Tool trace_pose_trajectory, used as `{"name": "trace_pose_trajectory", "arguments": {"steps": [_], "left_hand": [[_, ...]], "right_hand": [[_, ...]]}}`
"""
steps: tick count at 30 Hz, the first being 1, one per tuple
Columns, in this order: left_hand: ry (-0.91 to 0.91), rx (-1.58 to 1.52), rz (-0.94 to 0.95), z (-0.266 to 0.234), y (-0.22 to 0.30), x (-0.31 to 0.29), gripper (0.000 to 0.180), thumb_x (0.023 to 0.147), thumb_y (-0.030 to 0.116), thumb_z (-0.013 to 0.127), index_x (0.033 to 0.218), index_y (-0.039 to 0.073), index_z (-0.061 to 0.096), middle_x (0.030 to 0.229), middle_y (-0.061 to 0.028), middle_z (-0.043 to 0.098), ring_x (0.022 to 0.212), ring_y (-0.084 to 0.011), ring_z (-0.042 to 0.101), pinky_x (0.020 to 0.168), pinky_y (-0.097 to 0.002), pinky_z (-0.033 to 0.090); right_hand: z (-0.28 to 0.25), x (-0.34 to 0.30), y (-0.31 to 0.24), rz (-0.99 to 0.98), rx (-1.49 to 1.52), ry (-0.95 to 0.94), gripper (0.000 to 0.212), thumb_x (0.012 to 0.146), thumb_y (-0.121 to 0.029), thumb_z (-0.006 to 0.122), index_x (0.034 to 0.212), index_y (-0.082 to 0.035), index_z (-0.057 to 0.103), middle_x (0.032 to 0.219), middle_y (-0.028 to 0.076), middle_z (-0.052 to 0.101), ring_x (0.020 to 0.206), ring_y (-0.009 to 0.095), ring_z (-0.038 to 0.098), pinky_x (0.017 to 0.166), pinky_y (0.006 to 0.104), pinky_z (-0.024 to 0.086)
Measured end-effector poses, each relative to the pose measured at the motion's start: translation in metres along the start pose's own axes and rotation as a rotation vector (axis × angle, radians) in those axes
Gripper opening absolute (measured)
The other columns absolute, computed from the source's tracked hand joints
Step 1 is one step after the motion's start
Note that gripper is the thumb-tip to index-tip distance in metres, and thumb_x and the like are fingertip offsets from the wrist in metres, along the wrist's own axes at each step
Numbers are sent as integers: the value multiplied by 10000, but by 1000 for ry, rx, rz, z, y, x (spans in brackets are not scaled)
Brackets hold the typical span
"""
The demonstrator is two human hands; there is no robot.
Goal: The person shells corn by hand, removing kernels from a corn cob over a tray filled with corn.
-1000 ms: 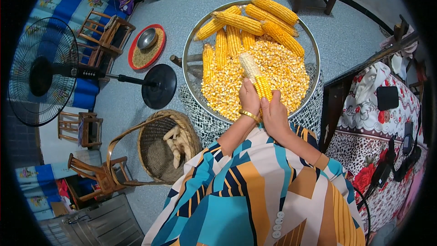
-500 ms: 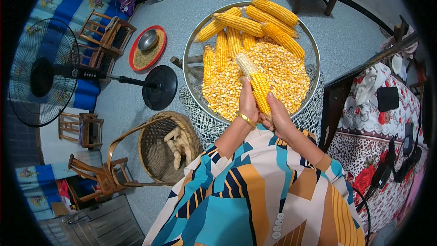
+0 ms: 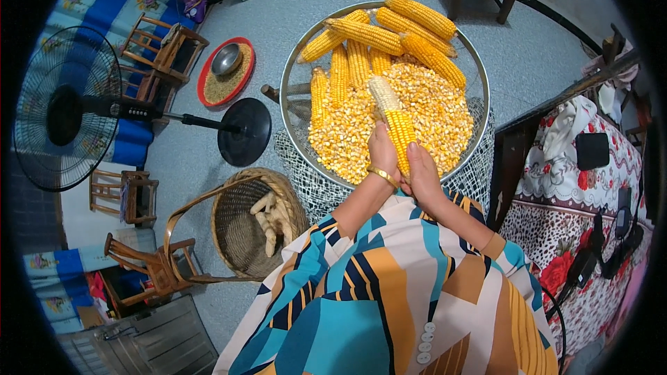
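Left hand (image 3: 381, 149), right hand (image 3: 422, 169): wrapped around half-bare cob (image 3: 399, 132) | round tray (image 3: 479, 73), blue-grey floor (image 3: 535, 62) | fan (image 3: 62, 117), basket (image 3: 231, 226) leftward

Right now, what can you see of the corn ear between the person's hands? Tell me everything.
The corn ear is long; its far end is bare, whitish cob, the rest covered in tight rows of yellow kernels. It slants, bare end pointing away and slightly left. The left hand holds it from the left, the right hand from the right, hiding part of the near end. Loose kernels show beneath it; whether they touch is unclear.
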State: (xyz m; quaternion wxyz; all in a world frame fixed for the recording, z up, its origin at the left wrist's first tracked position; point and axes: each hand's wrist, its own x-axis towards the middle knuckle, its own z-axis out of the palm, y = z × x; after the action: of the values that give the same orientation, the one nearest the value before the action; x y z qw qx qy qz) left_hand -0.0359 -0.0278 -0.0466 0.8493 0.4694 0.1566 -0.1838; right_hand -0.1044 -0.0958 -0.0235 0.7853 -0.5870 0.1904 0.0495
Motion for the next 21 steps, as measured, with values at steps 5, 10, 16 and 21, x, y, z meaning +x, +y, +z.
{"name": "trace_pose_trajectory", "arguments": {"steps": [5,10,16,21], "left_hand": [[-43,-218,-182,-3,10,-2,454,923,430,267,1047,42,466,891,-103,550,794,-196,551,715,-342,473],[-106,-257,-173,7,17,-24,477,907,456,319,1041,21,463,870,-75,547,766,-167,543,696,-303,468],[-60,65,100,7,2,-23,366,922,379,336,945,41,474,804,-58,559,681,-130,550,595,-264,475],[27,-6,34,12,7,-16,353,923,328,291,875,52,506,751,-48,547,625,-131,528,562,-267,443]], "right_hand": [[-1,-4,-16,111,175,-95,438,907,-447,326,945,-37,475,568,19,442,358,65,339,300,195,250],[-3,-3,-17,157,250,-75,449,907,-464,301,882,-49,469,540,15,419,339,62,306,290,190,224],[1,-3,-13,87,179,-65,436,913,-439,309,867,-36,469,542,17,419,356,69,330,305,196,250],[2,-5,-10,-14,50,14,408,916,-408,331,860,-27,467,566,26,445,370,77,360,324,206,273]]}}
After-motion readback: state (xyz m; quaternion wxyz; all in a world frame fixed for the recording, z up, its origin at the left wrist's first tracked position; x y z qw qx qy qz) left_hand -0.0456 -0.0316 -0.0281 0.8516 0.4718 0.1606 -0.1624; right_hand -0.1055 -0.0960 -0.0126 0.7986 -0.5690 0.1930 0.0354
